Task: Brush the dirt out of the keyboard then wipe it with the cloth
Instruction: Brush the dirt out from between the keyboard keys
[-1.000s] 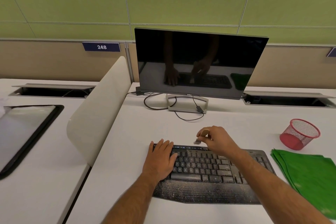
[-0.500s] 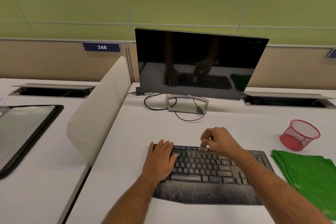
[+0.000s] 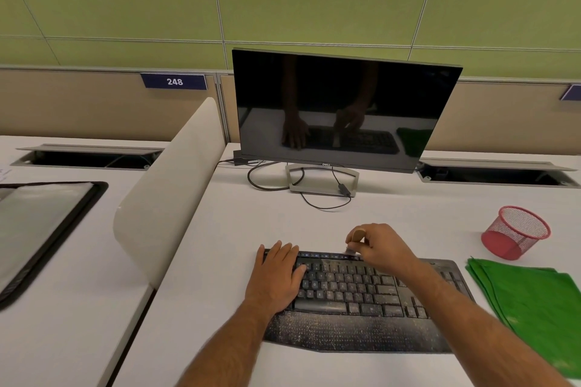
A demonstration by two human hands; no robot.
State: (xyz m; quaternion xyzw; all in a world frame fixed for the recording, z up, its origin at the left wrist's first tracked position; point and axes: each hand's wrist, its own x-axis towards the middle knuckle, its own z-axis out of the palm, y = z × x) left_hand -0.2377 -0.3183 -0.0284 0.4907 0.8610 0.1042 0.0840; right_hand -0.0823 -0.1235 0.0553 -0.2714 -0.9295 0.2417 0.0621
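Nearby, a red basket (image 3: 515, 231) and green cloth (image 3: 534, 308) flank the keyboard (image 3: 361, 298), left hand (image 3: 276, 280) flat on it, right hand (image 3: 380, 248) pinching a brush (image 3: 356, 237)

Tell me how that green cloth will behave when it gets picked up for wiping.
The green cloth will likely go floppy: it lies flat in thin folded layers. It looks light, so one hand should lift it. The stacked edges at its near-left side suggest it may unfold or separate when lifted by one corner.

Brush (image 3: 354, 240): I see little; my right hand (image 3: 382, 248) hides most.
Keyboard (image 3: 361, 292): left end under my left hand (image 3: 276, 280).
Cloth (image 3: 540, 302): cut by right edge.
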